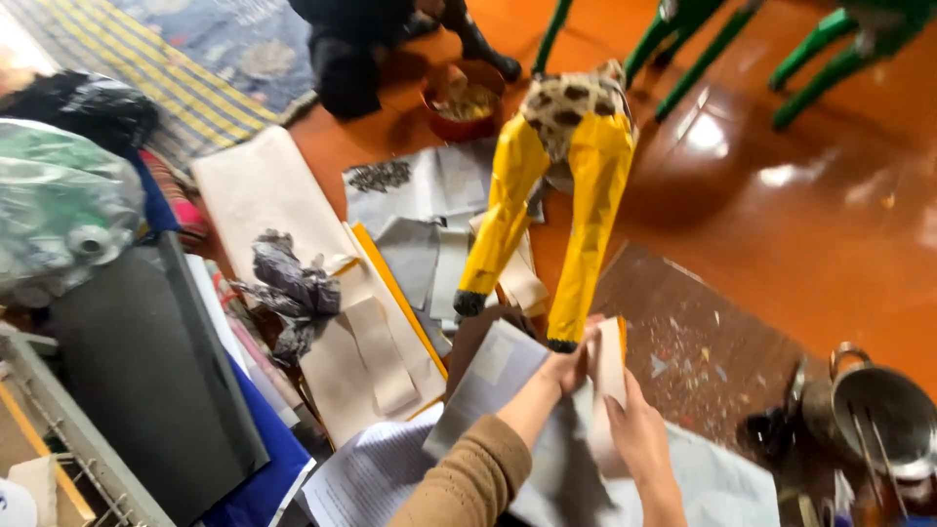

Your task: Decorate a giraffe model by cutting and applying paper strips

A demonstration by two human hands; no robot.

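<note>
Both hands on a pale paper strip (607,376) — left hand (564,371) pinching its edge near the top, right hand (636,434) gripping it from below. Strip sits just under the foot of a yellow papier-mâché animal (561,185) with spotted body, standing upside down on the floor (810,224). Risks: the figure looks top-heavy — a tug could tip it; thin paper may tear. Metal pot (878,415) nearby right.

A papier-mâché animal figure (561,185) stood at upper centre, a bowl (461,98) behind it to the left. Paper sheets (410,234) lay left of the figure. A metal pot (878,415) sat at lower right, chair legs (703,49) at upper right.
</note>
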